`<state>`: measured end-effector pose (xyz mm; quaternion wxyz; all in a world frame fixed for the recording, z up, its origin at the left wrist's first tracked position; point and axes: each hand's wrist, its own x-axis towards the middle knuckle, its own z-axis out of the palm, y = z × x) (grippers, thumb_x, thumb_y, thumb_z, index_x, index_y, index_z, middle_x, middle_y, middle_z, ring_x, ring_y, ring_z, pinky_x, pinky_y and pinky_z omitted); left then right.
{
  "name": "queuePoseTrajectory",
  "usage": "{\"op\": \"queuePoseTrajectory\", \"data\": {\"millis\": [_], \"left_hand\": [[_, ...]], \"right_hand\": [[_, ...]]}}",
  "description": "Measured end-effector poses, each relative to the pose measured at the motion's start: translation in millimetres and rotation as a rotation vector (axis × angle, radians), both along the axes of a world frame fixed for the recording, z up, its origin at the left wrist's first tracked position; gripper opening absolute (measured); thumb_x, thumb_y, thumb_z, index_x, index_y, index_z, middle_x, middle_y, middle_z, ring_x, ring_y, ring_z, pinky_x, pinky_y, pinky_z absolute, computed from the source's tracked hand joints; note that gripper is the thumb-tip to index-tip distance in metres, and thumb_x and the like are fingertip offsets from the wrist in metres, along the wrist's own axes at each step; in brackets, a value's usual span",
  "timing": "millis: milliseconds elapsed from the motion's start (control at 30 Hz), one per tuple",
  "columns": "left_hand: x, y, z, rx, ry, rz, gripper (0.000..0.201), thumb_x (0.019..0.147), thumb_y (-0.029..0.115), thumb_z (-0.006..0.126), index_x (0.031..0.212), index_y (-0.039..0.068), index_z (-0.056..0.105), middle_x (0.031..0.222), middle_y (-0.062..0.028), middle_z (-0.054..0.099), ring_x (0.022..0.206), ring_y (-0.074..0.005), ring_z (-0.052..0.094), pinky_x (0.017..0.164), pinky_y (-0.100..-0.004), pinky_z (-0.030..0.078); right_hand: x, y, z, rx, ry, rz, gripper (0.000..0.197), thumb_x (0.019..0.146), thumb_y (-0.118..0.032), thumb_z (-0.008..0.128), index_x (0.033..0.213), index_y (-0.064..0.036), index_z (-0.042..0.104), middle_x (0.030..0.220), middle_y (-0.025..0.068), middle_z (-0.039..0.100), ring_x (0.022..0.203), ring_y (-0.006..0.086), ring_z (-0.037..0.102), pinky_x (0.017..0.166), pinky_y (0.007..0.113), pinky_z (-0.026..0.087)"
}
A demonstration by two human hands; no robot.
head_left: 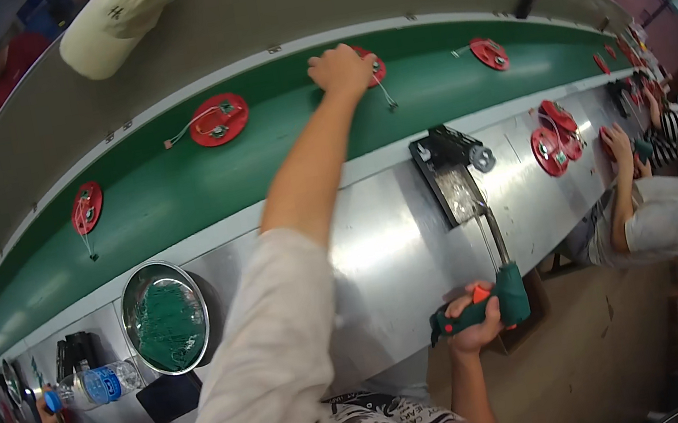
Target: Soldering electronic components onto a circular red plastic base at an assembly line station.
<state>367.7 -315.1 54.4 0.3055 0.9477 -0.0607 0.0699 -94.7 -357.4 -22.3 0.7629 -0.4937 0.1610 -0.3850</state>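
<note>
My left hand (344,72) reaches across to the green conveyor belt (291,140). Its curled fingers are on a red disc (376,71) with white wires; the hand covers the disc's left part. In my right hand (476,325) is a green electric screwdriver (510,295), held near the front edge of the metal table. Its long shaft points away from me, toward a black screw feeder (445,185) with a grey knob. The tip's exact contact with the feeder cannot be made out.
More red discs lie on the belt, one at left (219,120) and one at right (489,54). A steel bowl (201,311) holds thin green pieces. Beside it are a water bottle (103,384) and a dark flat pad (170,398). Stacked discs (551,151) lie near a co-worker (671,210).
</note>
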Motion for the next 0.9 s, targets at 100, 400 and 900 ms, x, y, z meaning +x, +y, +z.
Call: {"op": "queuePoseTrajectory", "data": {"millis": [100,400,900], "left_hand": [[11,-6,-15,0.157,-0.013,0.093,0.047,0.079,0.046,0.075,0.105,0.008,0.077,0.113,-0.0180,0.073,0.112,-0.0399,0.065,0.088,-0.0502,0.054],[32,27,-30,-0.117,0.082,-0.070,0.029,0.089,0.018,0.058,0.106,0.002,0.074,0.115,-0.0237,0.071,0.113,-0.0414,0.067,0.096,-0.0502,0.055],[48,-62,-6,0.248,0.067,-0.065,0.083,0.072,0.065,0.074,0.127,0.003,0.066,0.122,-0.0151,0.070,0.117,-0.0399,0.064,0.089,-0.0465,0.054]], "right_hand": [[3,1,6,0.020,0.009,-0.037,0.040,0.103,-0.034,0.042,0.115,0.0031,0.050,0.100,0.0178,0.059,0.050,0.0196,0.055,0.047,0.034,0.051],[2,-11,3,0.017,-0.015,-0.083,0.037,0.103,-0.032,0.044,0.113,0.0031,0.053,0.101,0.0195,0.061,0.049,0.0187,0.055,0.046,0.031,0.049],[10,15,5,-0.110,0.043,-0.212,0.037,0.103,-0.032,0.043,0.114,0.0025,0.051,0.100,0.0179,0.059,0.050,0.0185,0.055,0.044,0.032,0.050]]}}
